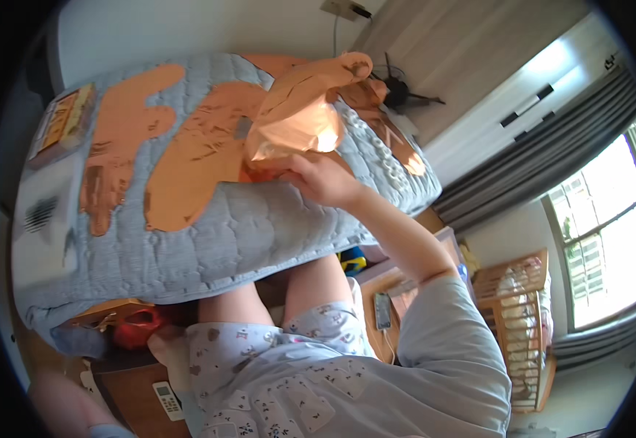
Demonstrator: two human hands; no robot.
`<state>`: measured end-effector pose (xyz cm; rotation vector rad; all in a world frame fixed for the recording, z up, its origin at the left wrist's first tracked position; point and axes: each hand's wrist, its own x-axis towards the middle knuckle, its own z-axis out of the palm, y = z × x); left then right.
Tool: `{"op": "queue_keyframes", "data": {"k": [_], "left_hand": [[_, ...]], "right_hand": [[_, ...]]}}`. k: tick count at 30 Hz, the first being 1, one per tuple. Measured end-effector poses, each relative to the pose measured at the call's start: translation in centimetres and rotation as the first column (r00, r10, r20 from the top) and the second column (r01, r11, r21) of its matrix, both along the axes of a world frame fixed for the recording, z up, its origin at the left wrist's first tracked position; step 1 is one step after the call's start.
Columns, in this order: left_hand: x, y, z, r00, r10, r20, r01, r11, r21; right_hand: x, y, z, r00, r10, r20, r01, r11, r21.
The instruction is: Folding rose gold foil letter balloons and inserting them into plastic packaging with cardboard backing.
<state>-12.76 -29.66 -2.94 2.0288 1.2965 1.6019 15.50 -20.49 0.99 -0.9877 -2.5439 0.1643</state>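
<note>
A copper-coloured foil balloon (296,120), partly puffed out and creased, rises from the bed in front of me. My right hand (322,179) is closed on its lower edge, the fingertips partly hidden by the foil. To its left lie a flat foil balloon (190,179) and another flat foil balloon (124,131), both on the grey quilted mattress (252,219). More crumpled copper foil (384,117) spreads behind my right hand. My left arm shows blurred at the lower left; my left hand (51,390) is smeared there, apart from the balloons, its fingers unreadable.
A flat box (62,124) and a pale plastic sheet or bag (44,226) lie along the bed's left side. Below the bed's edge are a red bag (139,328), a white remote control (168,401) and a phone (382,312) with a cable. A wooden crib (519,343) stands at right.
</note>
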Motion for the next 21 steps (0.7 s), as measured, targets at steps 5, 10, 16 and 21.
{"op": "queue_keyframes", "data": {"k": [5, 10, 16, 21], "left_hand": [[0.9, -1.0, -1.0, 0.995, -0.015, 0.100, 0.005, 0.995, 0.097], [-0.9, -3.2, -1.5, 0.987, 0.039, 0.154, -0.069, 0.979, 0.193], [-1.8, -5.7, -1.7, 0.974, 0.042, 0.222, -0.109, 0.947, 0.301], [-2.6, -7.0, -1.6, 0.962, 0.018, 0.274, -0.132, 0.906, 0.403]], "right_hand": [[0.5, -3.2, -1.9, 0.986, 0.141, -0.089, -0.152, 0.979, -0.139], [-1.1, -5.9, -0.4, 0.951, 0.294, -0.099, -0.310, 0.920, -0.240], [-2.3, -6.0, -0.8, 0.958, 0.226, -0.179, -0.268, 0.925, -0.270], [-4.4, -5.3, -1.7, 0.979, -0.203, 0.006, 0.203, 0.979, -0.019]]}}
